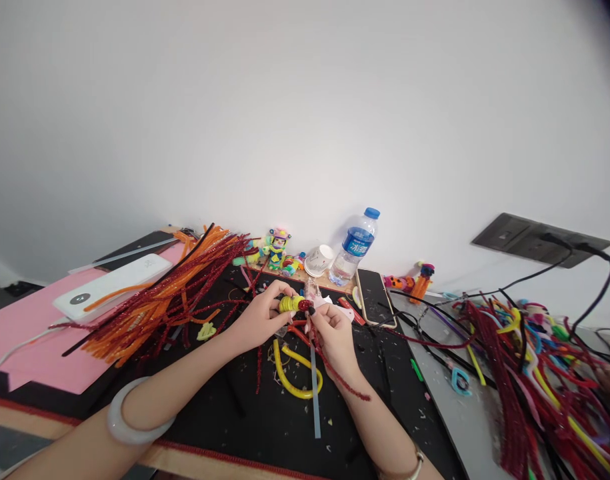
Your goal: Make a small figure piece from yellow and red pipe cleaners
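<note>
Orange-and-red bundle (143, 317) lies left of your left hand (266, 315); that hand pinches a yellow coil (289, 304), located between both hands; your right hand (335, 335) pinches a dark-red stem (357, 393) beside it; phone (376, 297) lies beyond.

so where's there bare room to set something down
Pink sheet in front of the white device; black mat before the yellow loop, scraps aside. Crowded: the right side, heaped with fuzzy stems, and along the wall, with bottle, cup, phone.
</note>
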A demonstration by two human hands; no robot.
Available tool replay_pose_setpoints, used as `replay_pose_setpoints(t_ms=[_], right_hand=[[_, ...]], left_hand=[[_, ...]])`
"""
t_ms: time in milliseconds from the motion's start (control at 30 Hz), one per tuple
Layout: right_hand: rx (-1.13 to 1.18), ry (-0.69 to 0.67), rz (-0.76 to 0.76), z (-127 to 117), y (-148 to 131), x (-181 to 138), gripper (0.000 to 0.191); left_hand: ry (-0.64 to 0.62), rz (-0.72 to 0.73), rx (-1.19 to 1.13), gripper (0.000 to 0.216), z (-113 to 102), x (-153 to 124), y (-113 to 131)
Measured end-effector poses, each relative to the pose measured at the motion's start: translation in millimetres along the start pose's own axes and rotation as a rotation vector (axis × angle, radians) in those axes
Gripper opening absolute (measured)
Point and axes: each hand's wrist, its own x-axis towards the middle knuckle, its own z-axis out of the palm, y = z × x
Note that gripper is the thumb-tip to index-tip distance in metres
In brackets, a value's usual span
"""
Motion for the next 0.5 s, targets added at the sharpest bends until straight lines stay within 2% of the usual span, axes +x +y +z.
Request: replay_pose_setpoints(t_ms=[500], right_hand=[[0.079, -0.034, 0.010, -4.5, 5.1, 2.5, 0.024]], left_hand=[[-0.034, 0.052, -0.014, 0.024, 0.2, 0.2, 2.9]])
